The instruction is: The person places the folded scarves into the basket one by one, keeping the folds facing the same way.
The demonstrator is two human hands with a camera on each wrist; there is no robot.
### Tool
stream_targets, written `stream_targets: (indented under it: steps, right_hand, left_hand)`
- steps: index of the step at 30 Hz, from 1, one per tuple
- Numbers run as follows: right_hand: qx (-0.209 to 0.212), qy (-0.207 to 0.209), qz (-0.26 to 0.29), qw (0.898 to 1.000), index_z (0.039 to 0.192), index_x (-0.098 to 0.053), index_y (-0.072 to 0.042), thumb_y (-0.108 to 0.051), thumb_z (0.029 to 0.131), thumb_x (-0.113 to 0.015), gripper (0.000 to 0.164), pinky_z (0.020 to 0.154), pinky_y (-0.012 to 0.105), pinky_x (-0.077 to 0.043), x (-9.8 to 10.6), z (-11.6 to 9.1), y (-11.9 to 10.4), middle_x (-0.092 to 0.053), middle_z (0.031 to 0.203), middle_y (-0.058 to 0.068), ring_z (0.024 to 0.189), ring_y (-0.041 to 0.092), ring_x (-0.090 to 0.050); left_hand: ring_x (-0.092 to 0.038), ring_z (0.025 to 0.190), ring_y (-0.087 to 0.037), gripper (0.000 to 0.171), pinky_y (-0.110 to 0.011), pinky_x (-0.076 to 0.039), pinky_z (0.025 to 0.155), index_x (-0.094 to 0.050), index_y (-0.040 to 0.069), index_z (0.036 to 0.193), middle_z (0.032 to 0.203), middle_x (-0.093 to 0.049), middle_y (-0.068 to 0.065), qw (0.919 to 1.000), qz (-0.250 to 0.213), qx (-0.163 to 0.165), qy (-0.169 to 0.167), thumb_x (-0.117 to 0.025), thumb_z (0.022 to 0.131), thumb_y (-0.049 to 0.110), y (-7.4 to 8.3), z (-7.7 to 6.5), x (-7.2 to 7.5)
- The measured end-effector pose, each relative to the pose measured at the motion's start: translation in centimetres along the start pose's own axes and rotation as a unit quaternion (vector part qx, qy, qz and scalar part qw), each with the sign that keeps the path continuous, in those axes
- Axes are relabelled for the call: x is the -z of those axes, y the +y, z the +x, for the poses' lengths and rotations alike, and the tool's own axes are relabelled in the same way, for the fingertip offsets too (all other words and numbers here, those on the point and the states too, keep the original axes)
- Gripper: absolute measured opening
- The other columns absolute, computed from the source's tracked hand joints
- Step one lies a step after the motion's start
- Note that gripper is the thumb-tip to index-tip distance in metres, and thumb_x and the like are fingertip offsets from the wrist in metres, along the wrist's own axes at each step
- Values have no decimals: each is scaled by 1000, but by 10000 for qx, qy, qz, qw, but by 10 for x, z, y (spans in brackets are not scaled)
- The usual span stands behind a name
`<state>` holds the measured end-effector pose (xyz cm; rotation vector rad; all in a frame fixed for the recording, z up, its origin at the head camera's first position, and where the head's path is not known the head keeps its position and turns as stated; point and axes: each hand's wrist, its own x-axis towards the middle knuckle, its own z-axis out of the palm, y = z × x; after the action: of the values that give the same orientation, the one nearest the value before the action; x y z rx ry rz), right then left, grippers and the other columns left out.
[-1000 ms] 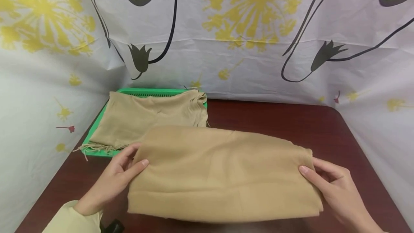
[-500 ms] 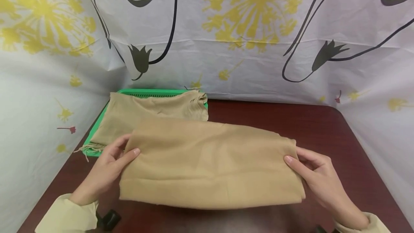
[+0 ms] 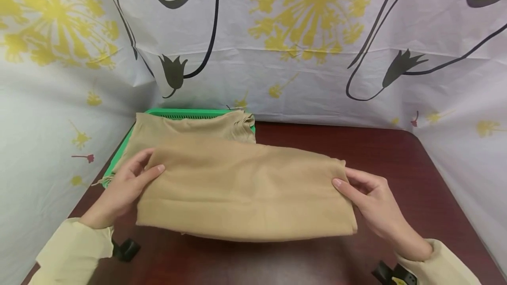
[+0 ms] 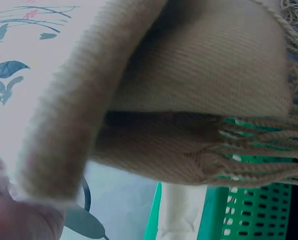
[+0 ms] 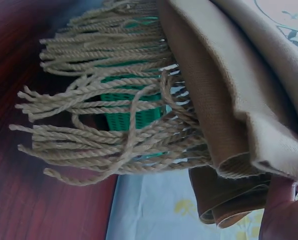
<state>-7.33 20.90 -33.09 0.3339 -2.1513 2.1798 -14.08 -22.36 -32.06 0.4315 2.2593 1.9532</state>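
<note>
A folded tan scarf [image 3: 249, 188] is stretched between my two hands above the table. My left hand [image 3: 128, 184] pinches its left end, thumb on top and fingers behind. At the opposite end my right hand [image 3: 370, 197] grips it the same way. Both wrist views show twisted fringe [image 5: 104, 145] hanging from the scarf's underside, plus several folded layers. Behind it, a second folded tan scarf [image 3: 154, 129] lies in a green basket [image 3: 186, 112], partly covered by the held one.
The dark red table [image 3: 380, 153] extends to the right and in front of me. A white curtain [image 3: 222, 87] with yellow and dark flower prints stands along the back and both sides. Black wrist devices [image 3: 126, 250] sit below my sleeves.
Both hands have carried the scarf left and away from me, toward the basket. It now covers more of the basket and of the second scarf.
</note>
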Motion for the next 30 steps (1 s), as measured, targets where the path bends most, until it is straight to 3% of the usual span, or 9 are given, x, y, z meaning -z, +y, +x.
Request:
stream_targets:
  steps: [7,11,14,18,20,26,30]
  right_hand:
    - [-121,145,-108,9998,110,-63,-6,5,85,-53,29,49,34,-51,-6,7,1,-66,88,4,63,17,-63]
    - [-52,136,-184,9997,109,-62,-3,5,84,-54,27,50,32,-51,-7,9,1,-66,87,4,63,16,-63]
    - [16,168,-229,9996,110,-61,0,5,84,-55,27,51,32,-51,-9,11,1,-66,88,4,65,15,-63]
    - [15,184,-230,9996,111,-61,0,4,84,-55,27,52,31,-51,-14,15,1,-66,88,3,66,15,-63]
    - [-3,138,-147,9998,111,-61,-1,4,84,-55,28,53,32,-51,-17,17,2,-66,88,3,67,15,-63]
    - [-5,180,-191,9997,106,-65,-12,1,83,-58,27,51,27,-50,-27,25,4,-64,81,1,64,11,-61]
    - [-58,235,-233,9994,107,-64,-11,0,83,-59,26,52,27,-50,-31,30,6,-64,80,1,64,11,-61]
  left_hand:
    - [-59,77,-9,29,-23,-49,60,-48,7,119,106,-52,1,9992,-3,-380,-117,-49,90,2,1,5,5]
    - [-60,73,-11,30,-25,-49,57,-47,8,120,106,-50,0,9992,6,-345,-213,-48,90,3,5,7,9]
    - [-60,72,-11,32,-26,-50,56,-46,10,122,108,-48,0,9986,432,-246,-179,-48,91,6,8,9,14]
    - [-59,74,-8,36,-23,-49,59,-42,5,126,113,-46,3,9905,1334,-341,18,-49,91,11,8,15,21]
    - [-59,75,-7,37,-22,-49,60,-41,3,127,113,-46,4,9882,1477,-410,20,-49,91,11,6,18,25]
    - [-57,82,-4,36,-19,-48,63,-42,5,127,115,-46,4,9915,1196,-502,-55,-48,91,8,-2,26,35]
    - [-54,88,-1,35,-16,-47,66,-43,10,126,118,-44,8,9914,1233,-434,-41,-48,92,10,-4,31,41]
